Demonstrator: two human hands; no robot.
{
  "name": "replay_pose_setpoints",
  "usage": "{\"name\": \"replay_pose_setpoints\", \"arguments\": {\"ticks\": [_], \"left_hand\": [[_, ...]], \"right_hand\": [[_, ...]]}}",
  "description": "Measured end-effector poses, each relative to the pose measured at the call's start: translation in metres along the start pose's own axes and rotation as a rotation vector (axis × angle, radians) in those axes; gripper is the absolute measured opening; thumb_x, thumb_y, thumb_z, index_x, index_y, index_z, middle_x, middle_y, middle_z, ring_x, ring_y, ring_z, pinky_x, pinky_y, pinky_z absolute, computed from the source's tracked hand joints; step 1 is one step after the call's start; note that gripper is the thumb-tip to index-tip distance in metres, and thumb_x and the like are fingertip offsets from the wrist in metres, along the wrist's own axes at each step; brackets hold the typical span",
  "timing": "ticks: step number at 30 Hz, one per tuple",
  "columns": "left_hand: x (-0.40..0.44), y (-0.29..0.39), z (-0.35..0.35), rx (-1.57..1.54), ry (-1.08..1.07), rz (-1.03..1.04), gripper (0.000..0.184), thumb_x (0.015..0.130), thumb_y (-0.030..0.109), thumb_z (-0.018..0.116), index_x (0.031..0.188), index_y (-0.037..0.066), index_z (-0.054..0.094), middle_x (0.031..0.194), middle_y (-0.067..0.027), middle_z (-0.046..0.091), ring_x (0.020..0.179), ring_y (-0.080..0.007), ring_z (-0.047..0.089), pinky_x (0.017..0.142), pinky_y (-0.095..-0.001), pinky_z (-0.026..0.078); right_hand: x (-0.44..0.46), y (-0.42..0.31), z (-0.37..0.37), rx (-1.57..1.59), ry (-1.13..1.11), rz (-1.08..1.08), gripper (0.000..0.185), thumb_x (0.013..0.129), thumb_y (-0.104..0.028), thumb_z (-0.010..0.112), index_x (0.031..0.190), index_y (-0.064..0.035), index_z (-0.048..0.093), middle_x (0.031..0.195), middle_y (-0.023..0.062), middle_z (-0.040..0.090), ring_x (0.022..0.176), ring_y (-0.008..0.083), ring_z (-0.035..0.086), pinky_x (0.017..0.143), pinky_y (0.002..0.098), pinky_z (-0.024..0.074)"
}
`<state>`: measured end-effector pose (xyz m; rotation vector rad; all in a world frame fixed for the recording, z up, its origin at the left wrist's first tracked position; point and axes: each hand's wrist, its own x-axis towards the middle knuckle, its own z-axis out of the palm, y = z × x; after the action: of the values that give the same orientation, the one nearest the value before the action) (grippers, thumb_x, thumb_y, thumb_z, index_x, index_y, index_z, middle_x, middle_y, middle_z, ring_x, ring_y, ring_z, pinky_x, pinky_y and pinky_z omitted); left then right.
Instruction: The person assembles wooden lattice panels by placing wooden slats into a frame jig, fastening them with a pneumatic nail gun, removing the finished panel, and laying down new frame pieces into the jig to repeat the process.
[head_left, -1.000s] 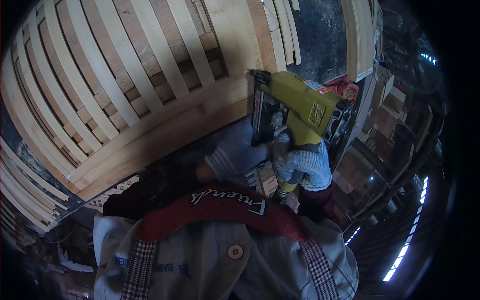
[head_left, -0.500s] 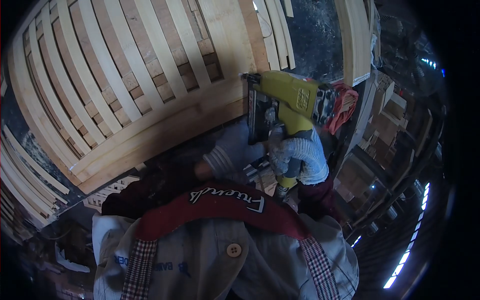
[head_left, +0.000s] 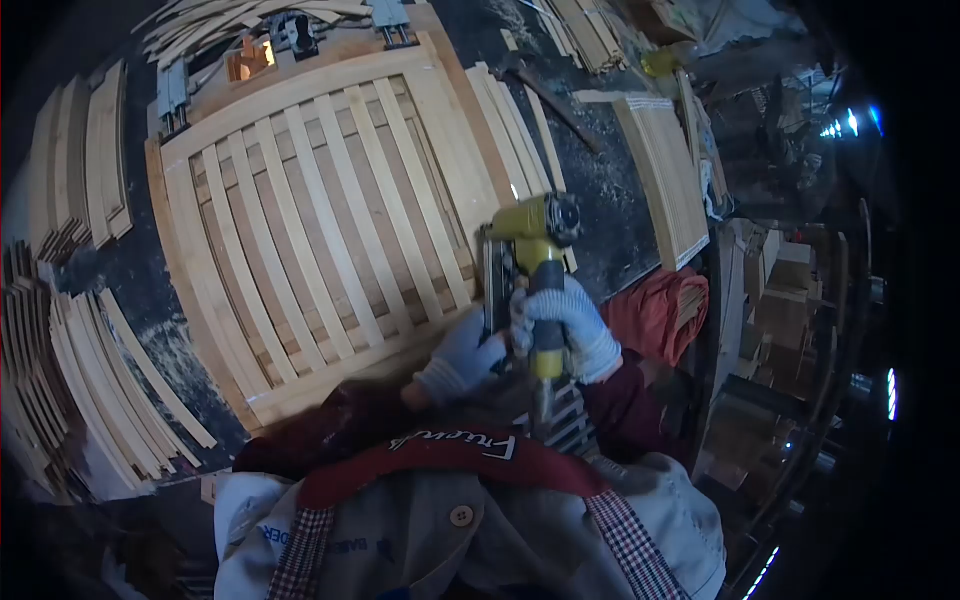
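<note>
A yellow-green and black nail gun [head_left: 543, 222] stands over the near right corner of a slatted wooden panel [head_left: 345, 215], its nose near the right rail. My right hand [head_left: 578, 325], in a pale knit glove, is wrapped round the gun's handle. Close on its left, my left hand [head_left: 458, 358], gloved too, is closed at the lower part of the gun's dark magazine, beside the panel's near rail. Its fingertips are partly hidden. An air hose fitting [head_left: 543, 398] hangs below the handle.
Stacks of wooden strips [head_left: 115, 385] lie left of the panel, with more boards [head_left: 660, 180] at the right. Metal clamps [head_left: 172, 95] stand at the far edge. A long dark bar [head_left: 560, 115] lies on the black table. A red cloth [head_left: 660, 310] hangs at the right edge.
My view has tilted up, showing more of the table. The nail gun has turned and sits lower beside the panel. My left hand has come up to its magazine; my right hand keeps its grip.
</note>
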<state>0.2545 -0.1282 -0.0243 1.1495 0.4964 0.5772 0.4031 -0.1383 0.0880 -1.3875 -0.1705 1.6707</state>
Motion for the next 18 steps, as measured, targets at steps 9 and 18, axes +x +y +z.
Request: {"name": "replay_pose_setpoints", "arguments": {"ticks": [9,18], "left_hand": [[0.153,0.052,-0.084,0.122,0.321,-0.082,0.029,0.090,0.026,0.060,0.102,0.000,0.053,0.079,-0.0130,0.063,0.067,-0.0185,0.062,0.061,-0.0341,0.050],[0.206,0.020,-0.104,0.078,0.427,-0.079,0.035,0.089,0.031,0.061,0.095,-0.002,0.053,0.073,-0.0128,0.064,0.063,-0.0192,0.065,0.055,-0.0325,0.053]], "right_hand": [[0.130,-0.139,0.050,-0.141,-0.195,-0.083,0.020,0.087,-0.021,0.060,0.095,-0.0039,0.055,0.066,0.0004,0.051,0.052,0.0124,0.050,0.047,0.0271,0.0431],[0.202,-0.170,0.041,-0.203,-0.238,-0.004,0.015,0.086,-0.018,0.062,0.092,-0.0068,0.053,0.065,0.0028,0.054,0.050,0.0136,0.052,0.044,0.0274,0.0455]]}}
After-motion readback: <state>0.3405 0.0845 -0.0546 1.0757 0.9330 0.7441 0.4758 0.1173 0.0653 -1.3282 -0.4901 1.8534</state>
